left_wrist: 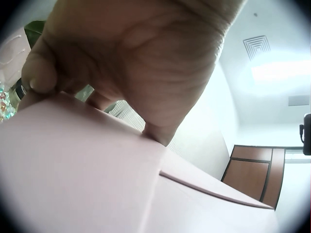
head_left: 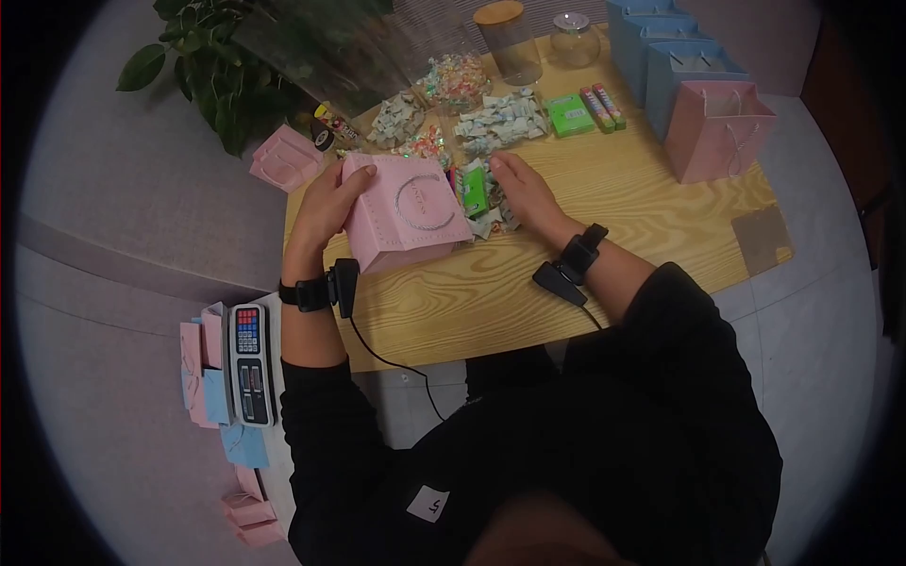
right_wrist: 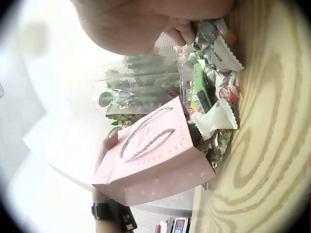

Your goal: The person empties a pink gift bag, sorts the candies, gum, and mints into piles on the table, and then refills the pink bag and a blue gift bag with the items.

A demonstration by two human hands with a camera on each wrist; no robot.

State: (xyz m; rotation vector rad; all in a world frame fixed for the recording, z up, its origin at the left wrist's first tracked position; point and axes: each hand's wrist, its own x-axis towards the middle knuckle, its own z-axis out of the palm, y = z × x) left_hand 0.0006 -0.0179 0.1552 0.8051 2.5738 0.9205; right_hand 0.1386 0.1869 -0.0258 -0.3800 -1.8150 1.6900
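My left hand [head_left: 324, 206] grips the base end of a pink paper gift bag [head_left: 387, 203] with a twisted silvery rope handle. The bag is tipped on its side over the table, its mouth toward the right. In the left wrist view, thumb and fingers [left_wrist: 158, 133] clasp the pink bag's edge. Wrapped candies [right_wrist: 214, 119] and a green packet [head_left: 474, 191] lie in a heap at the mouth. On the heap's far right side is my right hand [head_left: 530, 193], its fingers [right_wrist: 182, 31] down among the wrappers and partly hidden.
Behind are containers of wrapped candies [head_left: 500, 123], a lidded jar [head_left: 510, 42], green boxes [head_left: 570, 115] and pink-and-green sticks [head_left: 604, 107]. Blue bags [head_left: 694, 61] and a pink bag [head_left: 713, 132] stand at right. A small pink bag [head_left: 286, 158] and scale [head_left: 250, 363] are at left.
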